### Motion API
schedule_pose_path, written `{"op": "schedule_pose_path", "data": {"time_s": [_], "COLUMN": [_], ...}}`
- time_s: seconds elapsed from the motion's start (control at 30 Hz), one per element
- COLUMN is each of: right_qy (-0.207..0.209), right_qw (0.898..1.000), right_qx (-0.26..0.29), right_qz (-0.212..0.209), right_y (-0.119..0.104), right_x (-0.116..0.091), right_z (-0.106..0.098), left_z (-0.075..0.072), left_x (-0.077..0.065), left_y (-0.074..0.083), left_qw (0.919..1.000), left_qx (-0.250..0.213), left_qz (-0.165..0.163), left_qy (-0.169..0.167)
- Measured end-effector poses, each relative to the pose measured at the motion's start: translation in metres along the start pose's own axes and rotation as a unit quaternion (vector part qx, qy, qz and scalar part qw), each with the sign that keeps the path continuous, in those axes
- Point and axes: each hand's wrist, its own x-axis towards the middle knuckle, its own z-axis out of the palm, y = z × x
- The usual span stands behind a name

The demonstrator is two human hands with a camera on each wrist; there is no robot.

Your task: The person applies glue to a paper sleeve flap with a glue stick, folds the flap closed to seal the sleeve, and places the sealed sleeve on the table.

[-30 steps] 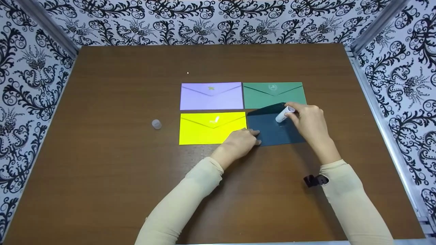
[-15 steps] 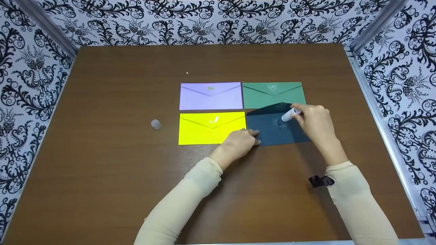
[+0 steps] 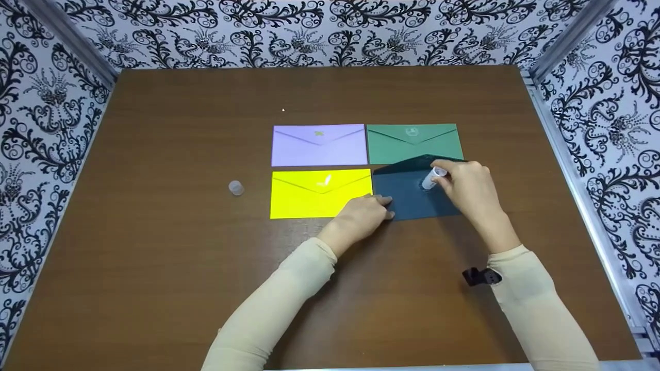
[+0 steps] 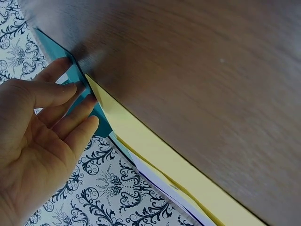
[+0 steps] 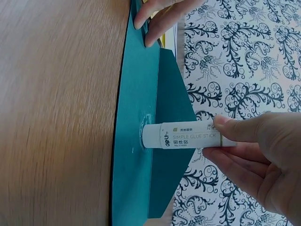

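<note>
A dark teal envelope point(image 3: 407, 198) lies on the table with its flap point(image 5: 171, 136) raised. My right hand point(image 3: 472, 188) pinches a white glue stick point(image 5: 186, 135) near its base, between thumb and fingers. The stick's uncapped end touches the envelope's body just below the flap, where a smear of glue point(image 5: 146, 117) shows. With extended fingertips, my left hand point(image 3: 360, 219) presses the envelope's left edge, and its wrist side lies over the corner of a yellow envelope point(image 3: 309, 198).
Behind are a lilac envelope point(image 3: 319, 149) and a green envelope point(image 3: 412, 144), both with flaps down. The glue stick's cap point(image 3: 236, 188) stands to the left on the brown table point(image 3: 170, 268). Patterned walls point(image 3: 309, 36) border the table at back and sides.
The glue stick in my right hand moved right over the teal envelope, then back left and a little toward me. My left hand stays in place.
</note>
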Motion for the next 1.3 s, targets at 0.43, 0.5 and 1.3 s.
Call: {"op": "schedule_pose_path", "data": {"time_s": [0.43, 0.5, 1.3], "right_qy": [-0.001, -0.002, 0.010], "right_qw": [1.000, 1.000, 1.000], "right_qx": [0.006, 0.005, -0.015], "right_qz": [-0.017, -0.017, -0.004], "right_y": [-0.007, -0.008, 0.008], "right_x": [0.007, 0.008, 0.011], "right_z": [0.006, 0.007, 0.004], "left_z": [0.001, 0.001, 0.002], "left_x": [0.001, 0.002, -0.001], "left_y": [-0.004, -0.004, -0.005], "left_qw": [0.9999, 0.9999, 0.9998], "left_qx": [-0.006, -0.006, -0.005], "left_qz": [0.006, 0.004, 0.011], "left_qy": [-0.006, -0.009, -0.014]}}
